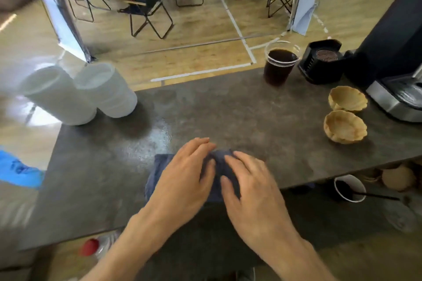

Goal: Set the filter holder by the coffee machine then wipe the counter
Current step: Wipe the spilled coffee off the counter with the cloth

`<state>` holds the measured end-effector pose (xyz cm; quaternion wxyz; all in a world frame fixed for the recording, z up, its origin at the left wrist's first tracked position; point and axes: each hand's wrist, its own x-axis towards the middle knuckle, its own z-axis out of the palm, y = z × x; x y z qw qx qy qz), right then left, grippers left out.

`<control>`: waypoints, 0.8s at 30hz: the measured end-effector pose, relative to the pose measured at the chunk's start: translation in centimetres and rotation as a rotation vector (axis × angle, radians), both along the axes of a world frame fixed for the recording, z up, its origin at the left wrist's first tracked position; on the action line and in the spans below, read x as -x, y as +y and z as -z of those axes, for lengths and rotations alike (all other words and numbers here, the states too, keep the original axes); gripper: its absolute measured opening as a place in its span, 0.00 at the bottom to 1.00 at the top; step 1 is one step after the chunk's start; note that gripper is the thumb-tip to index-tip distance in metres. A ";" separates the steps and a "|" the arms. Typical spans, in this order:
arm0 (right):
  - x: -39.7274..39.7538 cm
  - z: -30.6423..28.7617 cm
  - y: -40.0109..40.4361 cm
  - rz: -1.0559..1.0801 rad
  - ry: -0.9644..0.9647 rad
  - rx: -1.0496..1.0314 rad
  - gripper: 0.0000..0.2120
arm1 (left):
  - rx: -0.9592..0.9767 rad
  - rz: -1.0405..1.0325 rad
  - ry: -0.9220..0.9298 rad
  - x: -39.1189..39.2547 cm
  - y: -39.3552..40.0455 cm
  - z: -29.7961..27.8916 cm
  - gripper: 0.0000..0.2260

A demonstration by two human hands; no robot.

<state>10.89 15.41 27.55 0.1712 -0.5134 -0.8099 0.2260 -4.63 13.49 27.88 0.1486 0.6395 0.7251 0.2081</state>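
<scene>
A dark blue cloth lies on the grey counter near its front edge. My left hand and my right hand both press flat on the cloth, fingers spread side by side. The black filter holder, with coffee grounds in it, stands at the back right, next to the coffee machine.
A clear cup of dark coffee stands left of the filter holder. Two waffle bowls sit at the right. Two stacks of white cups lie at the back left. A paper cup sits on a lower shelf.
</scene>
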 end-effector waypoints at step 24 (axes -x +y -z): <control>10.8 3.2 19.9 -0.231 -0.338 -0.035 0.26 | 0.178 -0.123 0.277 8.8 16.2 4.4 0.24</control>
